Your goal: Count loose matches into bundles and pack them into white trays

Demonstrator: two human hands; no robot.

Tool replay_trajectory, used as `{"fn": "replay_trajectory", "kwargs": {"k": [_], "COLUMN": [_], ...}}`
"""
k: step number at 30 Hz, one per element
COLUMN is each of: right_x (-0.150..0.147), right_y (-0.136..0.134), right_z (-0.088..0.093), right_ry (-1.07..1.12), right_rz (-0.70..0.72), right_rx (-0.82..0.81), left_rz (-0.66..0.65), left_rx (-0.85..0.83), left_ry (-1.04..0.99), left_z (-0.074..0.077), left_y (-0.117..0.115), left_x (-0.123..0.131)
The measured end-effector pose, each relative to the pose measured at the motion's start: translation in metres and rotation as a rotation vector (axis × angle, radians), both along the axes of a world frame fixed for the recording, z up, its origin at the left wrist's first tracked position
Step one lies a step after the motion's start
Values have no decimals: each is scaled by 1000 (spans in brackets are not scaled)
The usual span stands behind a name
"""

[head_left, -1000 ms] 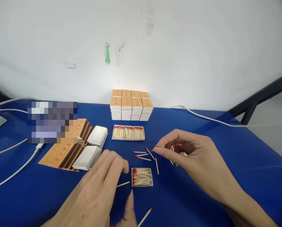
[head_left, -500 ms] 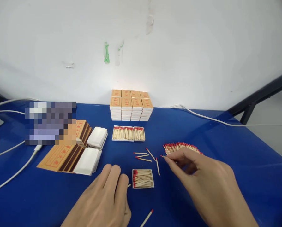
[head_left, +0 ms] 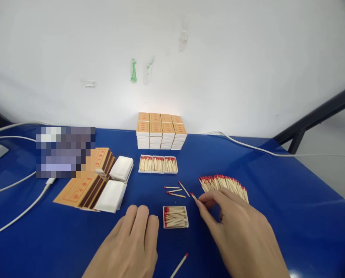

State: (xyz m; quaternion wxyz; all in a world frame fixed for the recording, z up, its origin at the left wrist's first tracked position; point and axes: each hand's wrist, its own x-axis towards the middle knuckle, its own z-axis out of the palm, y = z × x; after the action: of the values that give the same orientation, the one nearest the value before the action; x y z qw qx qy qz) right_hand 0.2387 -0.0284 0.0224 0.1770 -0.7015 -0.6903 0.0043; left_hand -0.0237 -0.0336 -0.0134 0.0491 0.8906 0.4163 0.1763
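Note:
My left hand lies flat on the blue table, fingers stretched out, fingertips just left of an open tray of matches. My right hand reaches in from the right; its thumb and forefinger pinch a single loose match above and to the right of that tray. A row of red-tipped matches lies fanned out just beyond my right hand. A few more loose matches lie behind the tray, and one lone match lies near the front edge.
Three filled match trays stand side by side in the middle. Behind them is a stack of closed matchboxes by the wall. At left lie orange sleeves, white inner trays and white cables.
My right hand let go of the bundle of matches, which now lies fanned on the table, and drew back onto a loose match. My left hand slid back slightly and flattened.

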Motion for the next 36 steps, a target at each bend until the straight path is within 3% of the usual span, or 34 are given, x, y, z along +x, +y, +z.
{"fn": "replay_trajectory", "kwargs": {"k": [5, 10, 18, 27, 36], "right_x": [0, -8, -10, -8, -2], "right_y": [19, 40, 46, 66, 62], "right_z": [3, 13, 16, 7, 15], "right_ry": [-45, 23, 147, 185, 316], "right_rz": [-3, 46, 103, 353, 542], "right_rx": [1, -114, -226, -131, -273], "left_rz": [11, -5, -7, -42, -27], "left_rx": [22, 83, 78, 276, 511], "left_ry": [19, 23, 43, 164, 240], "left_z": [-2, -2, 3, -1, 5], "left_y": [0, 0, 4, 10, 18], "left_x": [1, -1, 0, 0, 11]}}
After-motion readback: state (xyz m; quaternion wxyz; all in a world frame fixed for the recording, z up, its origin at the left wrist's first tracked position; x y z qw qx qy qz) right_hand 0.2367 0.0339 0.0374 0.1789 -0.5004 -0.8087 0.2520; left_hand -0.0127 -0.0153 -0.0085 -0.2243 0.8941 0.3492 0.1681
